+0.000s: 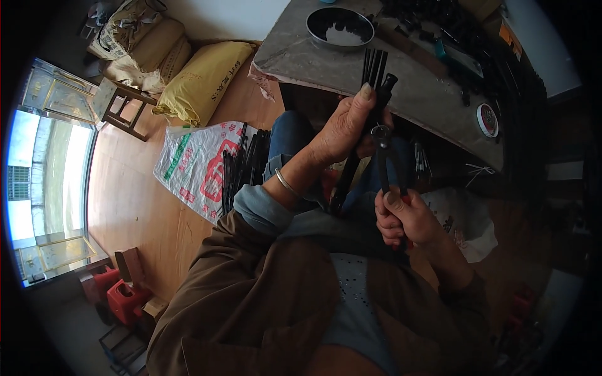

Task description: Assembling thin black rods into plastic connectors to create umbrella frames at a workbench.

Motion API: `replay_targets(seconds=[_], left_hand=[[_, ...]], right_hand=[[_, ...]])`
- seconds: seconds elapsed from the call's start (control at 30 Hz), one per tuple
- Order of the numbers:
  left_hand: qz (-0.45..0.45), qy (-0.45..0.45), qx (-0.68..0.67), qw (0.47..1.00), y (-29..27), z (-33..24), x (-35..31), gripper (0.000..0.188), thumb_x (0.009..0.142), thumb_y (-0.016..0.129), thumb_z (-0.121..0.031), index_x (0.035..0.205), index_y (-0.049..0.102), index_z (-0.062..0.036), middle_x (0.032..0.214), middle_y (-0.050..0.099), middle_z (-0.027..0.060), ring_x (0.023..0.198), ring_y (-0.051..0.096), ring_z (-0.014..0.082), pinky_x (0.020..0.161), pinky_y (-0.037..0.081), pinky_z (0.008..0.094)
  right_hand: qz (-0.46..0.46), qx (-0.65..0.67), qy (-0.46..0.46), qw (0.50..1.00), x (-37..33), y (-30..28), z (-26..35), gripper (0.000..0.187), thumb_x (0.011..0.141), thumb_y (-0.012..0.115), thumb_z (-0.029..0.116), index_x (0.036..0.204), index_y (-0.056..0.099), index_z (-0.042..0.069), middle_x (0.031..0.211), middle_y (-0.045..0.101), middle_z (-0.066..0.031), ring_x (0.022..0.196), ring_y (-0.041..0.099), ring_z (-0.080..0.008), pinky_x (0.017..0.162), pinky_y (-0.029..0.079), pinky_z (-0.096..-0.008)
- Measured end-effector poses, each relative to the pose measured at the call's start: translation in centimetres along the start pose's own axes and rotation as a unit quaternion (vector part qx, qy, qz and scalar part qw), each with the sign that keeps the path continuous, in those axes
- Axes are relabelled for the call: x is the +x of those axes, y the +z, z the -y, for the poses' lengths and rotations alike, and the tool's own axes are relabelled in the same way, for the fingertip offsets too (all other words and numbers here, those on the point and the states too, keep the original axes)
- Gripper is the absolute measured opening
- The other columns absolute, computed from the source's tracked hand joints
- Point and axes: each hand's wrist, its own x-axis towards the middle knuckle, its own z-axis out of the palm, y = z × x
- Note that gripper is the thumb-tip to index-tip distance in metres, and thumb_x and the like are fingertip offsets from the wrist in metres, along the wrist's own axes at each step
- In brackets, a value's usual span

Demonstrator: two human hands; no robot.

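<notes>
My left hand [345, 128] is closed around a bundle of thin black rods [375, 67] and a thicker black shaft [387, 83] with a knobbed end. Their upper ends stick out past my thumb, near the table's edge; the lower part runs down between my knees. Just to the right, my right hand [409, 219] grips a pair of end-cutting pincers [384, 153] by red handles. The pincers' jaws are right beside the bundle under my left fingers; whether they touch it or bite on something, I cannot tell. My left fingertips are mostly hidden behind the rods.
A stone-topped table [291, 47] stands ahead, with a dark bowl [340, 36], a round tin [487, 120] and many small black parts. Left on the floor, black rods [249, 163] lie on a white printed sack [191, 164]. Beyond are a yellow sack [213, 84] and a wooden stool [128, 108].
</notes>
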Motion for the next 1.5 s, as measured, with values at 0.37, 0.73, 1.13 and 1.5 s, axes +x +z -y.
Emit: replay_targets(seconds=[0.37, 0.73, 1.13, 1.5], left_hand=[[-0.065, -0.005, 0.045, 0.997, 0.9, 0.2, 1.6, 0.069, 0.093, 0.028, -0.064, 0.080, 0.056, -0.0022, 0.049, 0.042, 0.0012, 0.038, 0.040, 0.0101, 0.037, 0.032, 0.0241], [-0.135, 0.020, -0.022, 0.990, 0.6, 1.6, 2.5, 0.059, 0.096, 0.036, -0.057, 0.088, 0.052, -0.0011, 0.053, 0.041, 0.0012, 0.040, 0.037, 0.0097, 0.038, 0.030, 0.0240], [-0.117, 0.011, -0.007, 0.993, 0.7, 1.9, 3.4, 0.059, 0.095, 0.036, -0.057, 0.088, 0.053, -0.0010, 0.055, 0.043, 0.0015, 0.042, 0.039, 0.0100, 0.040, 0.032, 0.0237], [-0.121, 0.021, 0.008, 0.992, 1.7, 1.6, 3.7, 0.058, 0.095, 0.039, -0.057, 0.088, 0.054, -0.0010, 0.055, 0.044, 0.0011, 0.043, 0.041, 0.0098, 0.040, 0.034, 0.0230]], right_hand=[[0.071, 0.164, -0.005, 0.984, -0.1, -1.4, -0.3, 0.034, 0.098, 0.043, 0.038, 0.093, 0.050, 0.006, 0.057, 0.044, 0.0011, 0.045, 0.044, -0.0096, 0.044, 0.040, -0.0264], [-0.655, -0.532, -0.135, 0.519, -2.8, -20.8, 8.8, 0.025, 0.085, 0.063, 0.024, 0.105, 0.060, 0.009, 0.099, 0.066, -0.0121, 0.091, 0.064, -0.0309, 0.076, 0.049, -0.0416], [-0.591, -0.568, 0.017, 0.573, -2.0, -26.6, 13.3, 0.031, 0.083, 0.063, 0.033, 0.104, 0.066, 0.011, 0.103, 0.065, -0.0156, 0.102, 0.060, -0.0336, 0.084, 0.048, -0.0427], [-0.645, -0.497, -0.118, 0.569, -2.4, -30.1, 13.3, 0.025, 0.085, 0.059, 0.027, 0.099, 0.065, 0.007, 0.099, 0.066, -0.0165, 0.096, 0.062, -0.0351, 0.080, 0.048, -0.0429]])
